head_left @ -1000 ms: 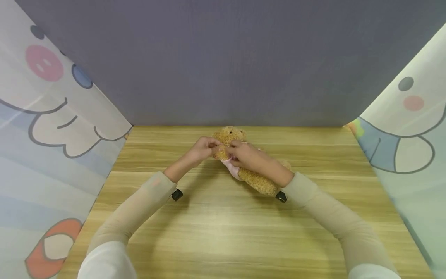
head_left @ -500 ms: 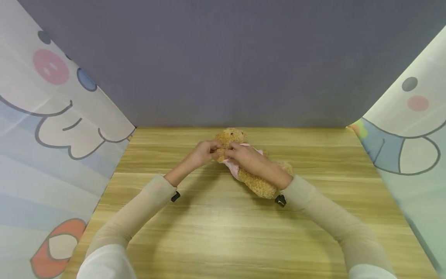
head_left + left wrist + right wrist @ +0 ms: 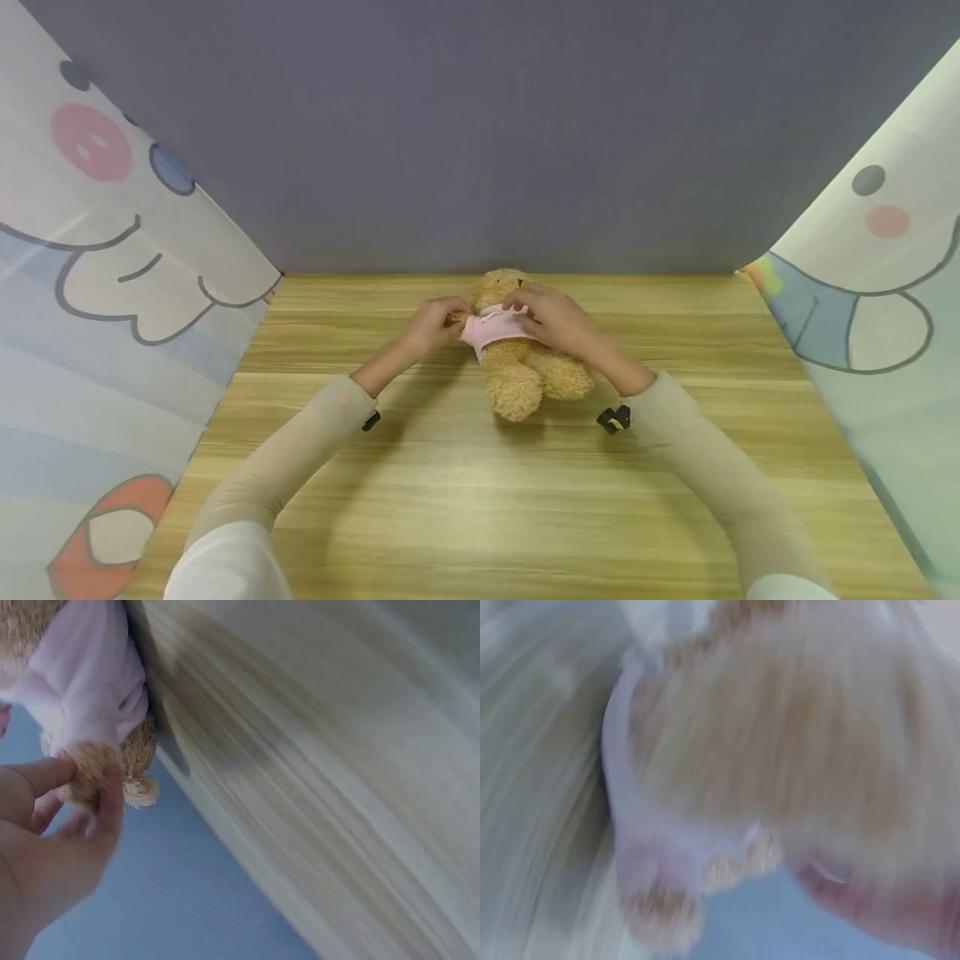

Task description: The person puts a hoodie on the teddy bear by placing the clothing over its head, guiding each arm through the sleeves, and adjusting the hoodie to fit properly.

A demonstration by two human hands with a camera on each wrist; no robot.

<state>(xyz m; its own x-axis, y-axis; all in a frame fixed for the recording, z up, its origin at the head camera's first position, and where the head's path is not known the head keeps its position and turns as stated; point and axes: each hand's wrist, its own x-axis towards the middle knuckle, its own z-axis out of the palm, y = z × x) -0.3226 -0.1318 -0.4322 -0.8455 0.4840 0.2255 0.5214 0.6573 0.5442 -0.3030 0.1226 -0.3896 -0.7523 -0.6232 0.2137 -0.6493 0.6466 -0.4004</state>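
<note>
Nearest the camera, two forearms in beige sleeves (image 3: 300,450) reach forward over a light wooden table with a streaked grain (image 3: 480,500), each wrist carrying a small black camera mount.

Just beyond them lies the fuzzy golden-brown teddy bear (image 3: 517,375), on the table near its far edge, with its legs pointing toward the person and its head away. Across its chest sits a pale pink cloth shirt (image 3: 491,327), bunched up high under the chin.

The left hand (image 3: 427,325) is at the bear's side — the left wrist view shows thumb and forefinger closed together, pinching the end of the bear's furry arm where it pokes out of the pink sleeve. The right hand (image 3: 551,317) rests over the bear's other shoulder, its fingers curled and pinching the top edge of the shirt beside the bear's neck; the right wrist view is too blurred to add detail beyond fur and pink cloth.

Farthest off stands a plain grey-violet back wall (image 3: 480,133), flanked on both sides by pale curtains printed with cartoon figures (image 3: 112,250).
</note>
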